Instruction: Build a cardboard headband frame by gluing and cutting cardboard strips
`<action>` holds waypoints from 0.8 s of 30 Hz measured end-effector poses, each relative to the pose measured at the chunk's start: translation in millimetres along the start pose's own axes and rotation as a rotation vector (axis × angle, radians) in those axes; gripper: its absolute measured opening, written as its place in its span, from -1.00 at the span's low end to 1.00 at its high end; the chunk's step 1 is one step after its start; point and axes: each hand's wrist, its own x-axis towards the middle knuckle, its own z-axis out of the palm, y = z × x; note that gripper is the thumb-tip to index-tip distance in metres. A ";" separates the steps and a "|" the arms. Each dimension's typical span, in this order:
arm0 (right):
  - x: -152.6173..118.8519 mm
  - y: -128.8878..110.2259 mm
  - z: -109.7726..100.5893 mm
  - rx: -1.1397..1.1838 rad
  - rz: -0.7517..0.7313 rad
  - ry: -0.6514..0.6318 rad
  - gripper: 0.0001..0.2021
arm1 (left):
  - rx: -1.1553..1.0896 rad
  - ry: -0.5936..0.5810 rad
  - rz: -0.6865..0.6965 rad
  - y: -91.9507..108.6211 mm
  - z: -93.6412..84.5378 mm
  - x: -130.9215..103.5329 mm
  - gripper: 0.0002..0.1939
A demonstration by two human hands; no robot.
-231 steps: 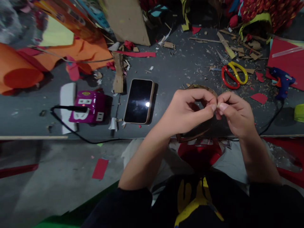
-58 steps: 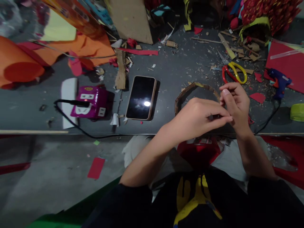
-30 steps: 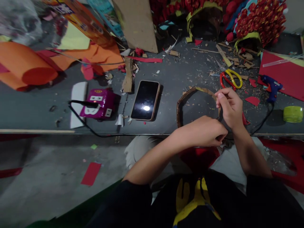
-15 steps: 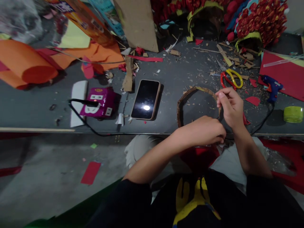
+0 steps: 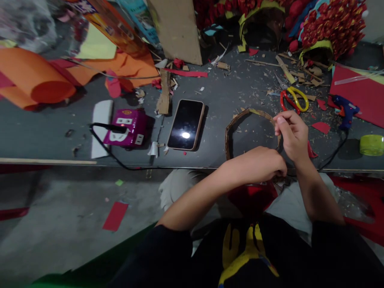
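A thin cardboard strip (image 5: 227,140), bent into a rough ring, stands on its edge near the front of the dark table. My right hand (image 5: 291,135) is closed in a pinch on the ring's right side. Across the near side of the ring lies my left hand (image 5: 270,161), its fingers curled down by the table's front edge. Those fingertips are turned away, so whatever they grip is hidden, as is the near part of the ring. Just beyond my right hand are scissors (image 5: 301,99) with red and yellow handles.
Right of my hands lie a blue glue gun (image 5: 345,111), its cord and a yellow-green tape roll (image 5: 371,145). On the left are a phone (image 5: 186,125) and a purple power socket box (image 5: 127,128). Cardboard scraps, orange sheets (image 5: 54,86) and red ruffled pieces (image 5: 333,30) line the back.
The view has shifted slightly, so things on the table appear a little further right. Both hands keep nearly the same pose at the cardboard ring.
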 end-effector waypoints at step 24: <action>0.3 -2.5 -1.2 -0.120 -0.040 -0.030 -0.73 | 0.048 -0.141 -0.076 7.1 -4.0 -1.8 -0.75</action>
